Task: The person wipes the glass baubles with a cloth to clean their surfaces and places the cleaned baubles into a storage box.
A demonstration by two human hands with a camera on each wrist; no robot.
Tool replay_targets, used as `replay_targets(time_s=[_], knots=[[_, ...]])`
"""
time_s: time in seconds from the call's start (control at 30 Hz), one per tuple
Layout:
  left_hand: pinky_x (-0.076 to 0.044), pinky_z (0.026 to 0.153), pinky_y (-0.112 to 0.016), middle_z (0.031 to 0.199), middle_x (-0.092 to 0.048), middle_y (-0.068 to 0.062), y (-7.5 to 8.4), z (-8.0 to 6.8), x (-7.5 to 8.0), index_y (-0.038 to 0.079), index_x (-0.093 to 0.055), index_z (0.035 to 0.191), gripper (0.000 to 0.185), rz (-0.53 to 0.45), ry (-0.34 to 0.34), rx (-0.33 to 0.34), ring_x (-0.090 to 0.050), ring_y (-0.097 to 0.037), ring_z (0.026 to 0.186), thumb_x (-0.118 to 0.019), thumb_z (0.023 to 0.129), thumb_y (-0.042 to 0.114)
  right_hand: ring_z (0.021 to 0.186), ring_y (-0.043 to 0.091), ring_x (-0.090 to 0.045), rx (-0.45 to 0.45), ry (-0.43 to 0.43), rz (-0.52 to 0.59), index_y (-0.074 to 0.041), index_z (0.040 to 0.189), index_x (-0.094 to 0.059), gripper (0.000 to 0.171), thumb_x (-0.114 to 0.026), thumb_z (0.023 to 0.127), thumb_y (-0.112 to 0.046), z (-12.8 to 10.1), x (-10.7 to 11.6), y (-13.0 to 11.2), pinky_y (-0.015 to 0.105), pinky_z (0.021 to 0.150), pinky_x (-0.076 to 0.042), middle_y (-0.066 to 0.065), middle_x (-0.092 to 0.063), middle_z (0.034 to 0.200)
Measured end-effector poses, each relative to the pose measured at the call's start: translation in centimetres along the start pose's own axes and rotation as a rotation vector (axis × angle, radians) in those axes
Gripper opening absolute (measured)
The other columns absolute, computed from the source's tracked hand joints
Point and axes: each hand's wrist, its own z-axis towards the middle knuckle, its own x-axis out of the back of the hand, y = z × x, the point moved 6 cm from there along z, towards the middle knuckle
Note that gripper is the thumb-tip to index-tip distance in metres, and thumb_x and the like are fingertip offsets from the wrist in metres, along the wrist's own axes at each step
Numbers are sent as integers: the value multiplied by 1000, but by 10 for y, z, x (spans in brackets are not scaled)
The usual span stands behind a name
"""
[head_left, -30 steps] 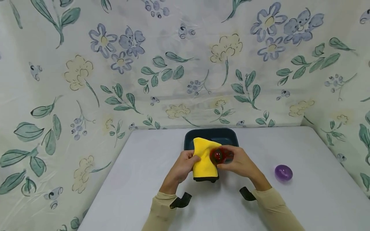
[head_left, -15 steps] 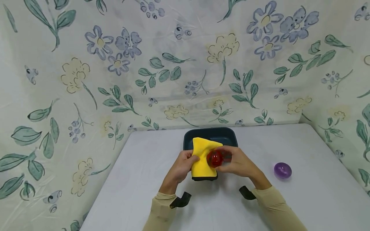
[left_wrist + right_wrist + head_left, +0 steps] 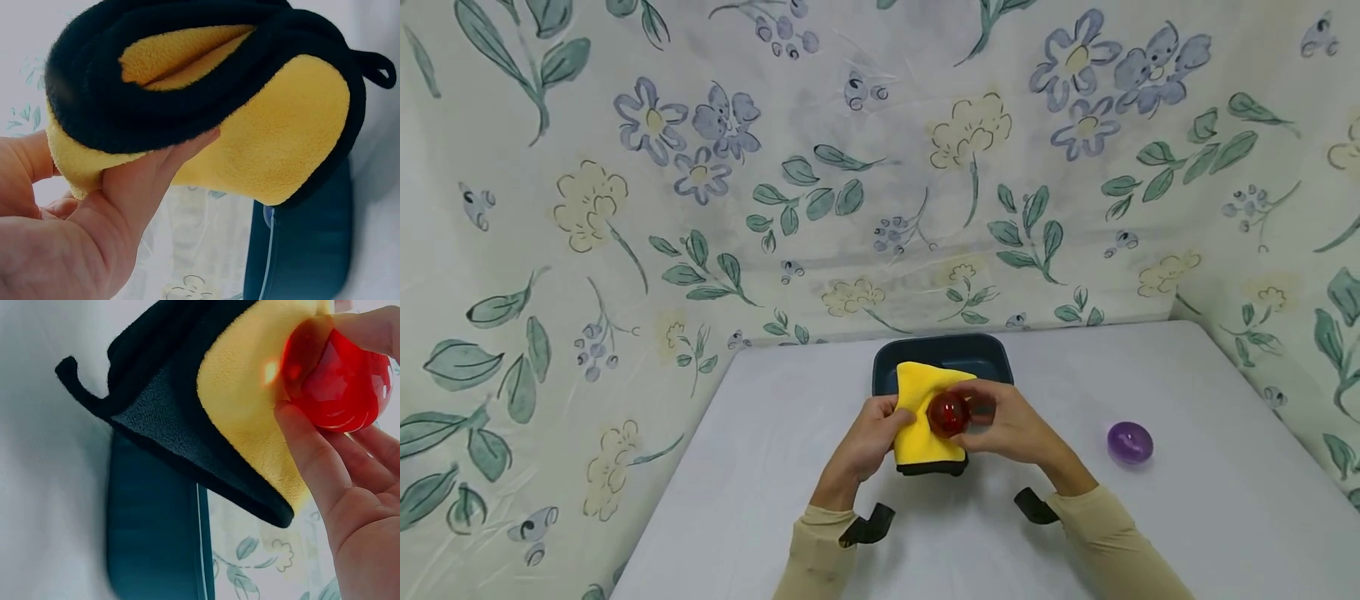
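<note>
My left hand grips a folded yellow cloth with a dark border and a small loop, held up above the table. In the left wrist view, the cloth shows its folded layers, with the thumb and fingers on either side. A shiny, see-through red ball is pinched between the thumb and fingers of my right hand. Seen from the right wrist, the red ball lies against the yellow face of the cloth.
Behind the hands stands a dark teal tray, partly hidden by the cloth; its contents are mostly hidden. A see-through purple ball rests to the right on the white table. Floral curtains hang around the table.
The red ball has moved a little left across the cloth in my right hand and shows more of its surface. My left hand keeps its hold. The head view has shifted slightly.
</note>
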Motion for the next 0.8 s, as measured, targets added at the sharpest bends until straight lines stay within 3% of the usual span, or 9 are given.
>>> replay_targets(time_s=[0.23,0.5,0.8], knots=[[-64,89,-35,122,-68,-22,2,-2,0,-9,-56,134,38,4,-5,1,-72,-16,89,-48,103,13,120,35,-66,-10,20,31,-3,136,-61,64,-88,78,-11,1,-1,0,41,95,-61,17,-64,137],[-64,88,-34,121,-68,-23,1,-3,-1,-9,-57,133,38,-2,-20,-6,-72,-15,88,-47,103,12,119,35,-67,-12,43,56,-4,134,-61,61,-87,79,-11,2,-2,2,37,94,-62,17,-65,136],[-64,87,-32,119,-69,-21,-1,-3,-4,-10,-55,134,38,-15,-40,11,-72,-14,87,-47,104,12,116,35,-68,1,103,31,-7,134,-61,62,-88,78,-8,1,-1,2,41,93,-62,16,-63,136]])
